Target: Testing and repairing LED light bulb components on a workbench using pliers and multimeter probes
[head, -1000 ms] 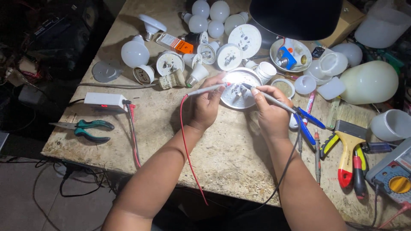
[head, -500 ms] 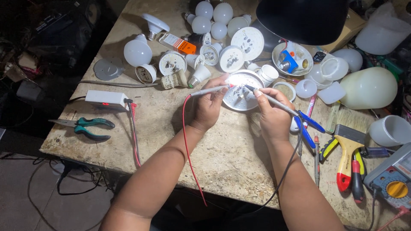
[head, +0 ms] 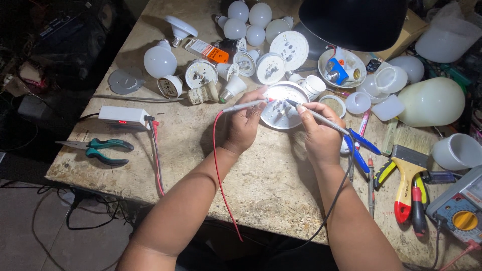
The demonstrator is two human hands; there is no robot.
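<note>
a person is leaning over a cluttered worktop, seen from above. the left hand is gripping a slim test probe with a red lead, its wire trailing down toward the body. the right hand is pinching a second probe with a black lead. both probe tips are touching a round white led board lying flat on the worktop between the two hands, and part of the board is glowing brightly near the left probe's tip.

just behind the board, white bulb housings and domes are lying scattered, and among them a small oblong box, white with an orange end, is lying on its side. a large milky bulb cover is resting at the right. a small white rectangular tester with a red display is sitting well to the left, with green-handled pliers near the front edge beside it. to the right are lying blue-handled cutters, a brush with a yellow and red handle, and a multimeter with a yellow dial at the corner. a black lamp shade is hanging over the far side.
</note>
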